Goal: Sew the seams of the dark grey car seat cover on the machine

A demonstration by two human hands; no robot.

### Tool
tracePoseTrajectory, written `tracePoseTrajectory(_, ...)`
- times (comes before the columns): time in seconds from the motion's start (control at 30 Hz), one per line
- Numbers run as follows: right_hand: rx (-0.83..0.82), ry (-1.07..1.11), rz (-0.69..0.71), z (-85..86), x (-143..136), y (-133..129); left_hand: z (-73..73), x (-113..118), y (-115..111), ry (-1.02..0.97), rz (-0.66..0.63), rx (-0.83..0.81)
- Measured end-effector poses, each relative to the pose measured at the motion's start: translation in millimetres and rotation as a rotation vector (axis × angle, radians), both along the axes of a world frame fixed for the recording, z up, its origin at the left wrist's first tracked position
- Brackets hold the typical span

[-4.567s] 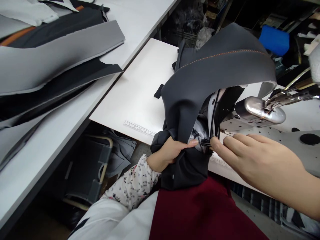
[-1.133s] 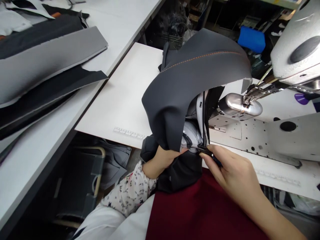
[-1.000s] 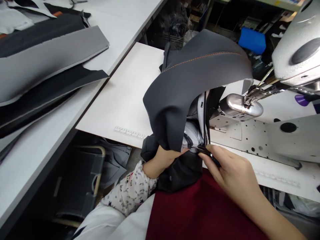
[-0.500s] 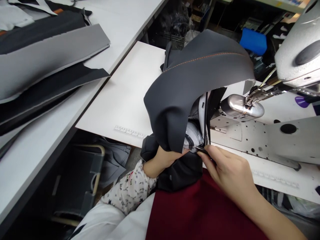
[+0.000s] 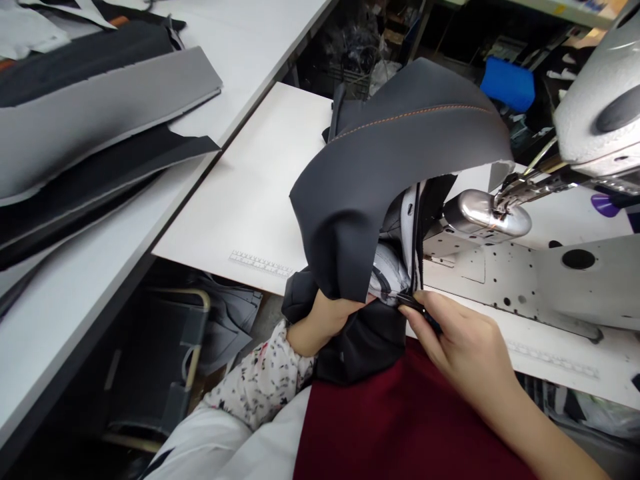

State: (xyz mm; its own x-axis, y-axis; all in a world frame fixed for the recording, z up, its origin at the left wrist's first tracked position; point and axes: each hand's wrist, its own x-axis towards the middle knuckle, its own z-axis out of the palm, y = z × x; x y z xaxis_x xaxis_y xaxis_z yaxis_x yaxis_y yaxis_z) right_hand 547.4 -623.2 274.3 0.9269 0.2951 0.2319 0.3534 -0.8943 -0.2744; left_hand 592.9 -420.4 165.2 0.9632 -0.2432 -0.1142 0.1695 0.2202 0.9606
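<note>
A dark grey leather-like cover with a line of orange stitching stands bunched up over the machine's white bed. My left hand is closed on its lower edge, with the fingers partly hidden under the folds. In my right hand is a slim black-handled tool with a thin metal tip, pinched between thumb and forefinger. Its tip touches the grey lining at the opening of the cover, close to the left fingers. The tool's exact kind is hard to make out.
The sewing machine's rounded metal arm end is just right of the cover, under the white machine head. Grey and black cut panels lie on the left table. A framed black chair stands below.
My right hand and the tool have shifted slightly right and down, with the tip still at the lining. My left hand and the cover have hardly moved.
</note>
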Motion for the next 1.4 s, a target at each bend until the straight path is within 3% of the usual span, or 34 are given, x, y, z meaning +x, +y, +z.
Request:
tracePoseTrajectory(0.27,-0.068,-0.002,-0.017,3.4,-2.9,-1.5,-5.1,0.5,-1.5,-0.05,-0.044,0.005)
tracePoseTrajectory(0.57,-0.105,0.037,-0.03,9.6,-7.2,-3.1,5.0,-1.5,-3.3,0.018,-0.023,-0.011)
tracePoseTrajectory(0.8,-0.113,0.006,-0.014,4.7,-2.1,1.6,15.1,-0.7,-3.4,0.096,0.024,-0.004)
tracePoseTrajectory(0.93,0.013,0.02,-0.001,-3.2,1.5,1.4,14.2,-1.1,-3.9,0.127,0.061,-0.006)
tracePoseTrajectory(1.13,0.465,0.232,-0.052,-2.5,-1.1,-3.8,20.5,-1.1,-9.1,0.176,0.111,-0.035)
tracePoseTrajectory(1.23,0.48,0.253,-0.111,0.7,-3.7,-6.3,26.1,0.3,-9.8,0.195,0.121,-0.047)
tracePoseTrajectory(1.4,0.355,0.27,-0.097,4.2,-9.2,-9.2,30.0,0.9,-10.1,0.215,0.134,-0.064)
